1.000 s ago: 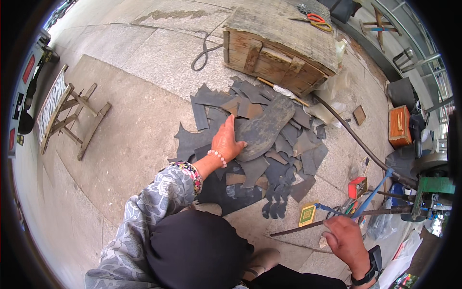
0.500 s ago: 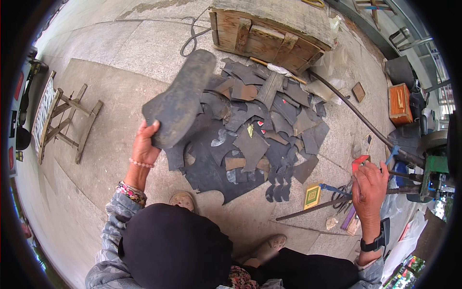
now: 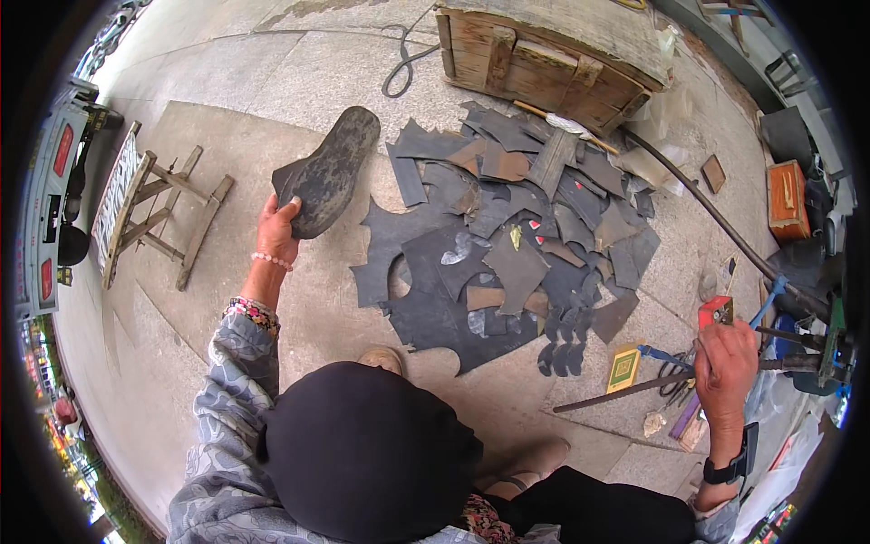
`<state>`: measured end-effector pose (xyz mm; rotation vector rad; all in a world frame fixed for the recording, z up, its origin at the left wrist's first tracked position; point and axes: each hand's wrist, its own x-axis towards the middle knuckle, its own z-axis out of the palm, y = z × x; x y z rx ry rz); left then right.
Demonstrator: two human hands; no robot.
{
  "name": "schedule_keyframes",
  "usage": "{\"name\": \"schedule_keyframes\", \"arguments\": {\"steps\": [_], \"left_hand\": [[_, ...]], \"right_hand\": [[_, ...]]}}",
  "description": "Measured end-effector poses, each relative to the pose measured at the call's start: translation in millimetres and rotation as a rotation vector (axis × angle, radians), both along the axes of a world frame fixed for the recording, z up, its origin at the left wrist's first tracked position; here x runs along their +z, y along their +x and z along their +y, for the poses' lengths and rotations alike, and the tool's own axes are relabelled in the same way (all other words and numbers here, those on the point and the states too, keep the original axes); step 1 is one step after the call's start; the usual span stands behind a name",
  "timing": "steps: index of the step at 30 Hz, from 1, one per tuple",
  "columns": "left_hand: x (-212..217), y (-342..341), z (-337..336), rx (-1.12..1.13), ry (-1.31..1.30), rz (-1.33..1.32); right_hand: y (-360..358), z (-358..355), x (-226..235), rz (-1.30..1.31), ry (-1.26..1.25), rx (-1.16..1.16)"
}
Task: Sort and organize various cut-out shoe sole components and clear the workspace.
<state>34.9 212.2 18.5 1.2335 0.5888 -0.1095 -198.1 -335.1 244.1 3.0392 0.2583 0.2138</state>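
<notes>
My left hand [image 3: 278, 234] grips a dark, worn shoe sole [image 3: 337, 172] by its lower end, thumb on its face. A dark flat flap [image 3: 285, 179] stands out along the sole's left side; whether it is a separate piece I cannot tell. The sole is held up to the left of a spread heap of dark rubber sheet offcuts [image 3: 426, 272]. On the right, my right hand [image 3: 728, 363] has its fingers curled together beside a small red box [image 3: 714, 311], overlapping its lower edge. What those fingers hold, if anything, is hidden.
A wooden crate [image 3: 544, 63] stands beyond the heap, a folding stool [image 3: 172, 208] to the left. A yellow card [image 3: 623, 368], scissors [image 3: 675, 379] and a dark rod [image 3: 625, 390] are near my right hand. A machine [image 3: 825, 349] and wooden box [image 3: 787, 201] sit far right.
The view has shifted, moving the scene rightward in the picture. The sole has moved left, away from the offcuts, and turned. My right hand has drawn slightly nearer me, its raised finger now curled.
</notes>
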Motion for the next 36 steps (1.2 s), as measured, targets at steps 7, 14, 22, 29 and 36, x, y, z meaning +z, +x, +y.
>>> {"name": "schedule_keyframes", "arguments": {"steps": [7,14,22,29,36], "left_hand": [[6.2,-16.3,-8.5,-0.431,1.402,-0.753],[-15.8,-31.4,-9.5,-0.797,1.794,-0.618],[40.9,-17.5,-60.0,-1.173,1.808,-0.112],[36.7,3.4,-223.2,-1.133,1.309,-0.846],[15.1,13.5,-320.2,-1.321,1.59,-1.053]], "right_hand": [[8.6,9.7,-3.0,-0.008,0.029,0.002],[-3.3,3.1,6.0,0.0,0.052,0.034],[-1.5,-14.8,25.8,-0.241,-0.068,0.055],[8.6,-12.6,19.2,-0.268,-0.181,0.018],[14.8,-13.8,12.1,-0.257,-0.178,-0.021]]}}
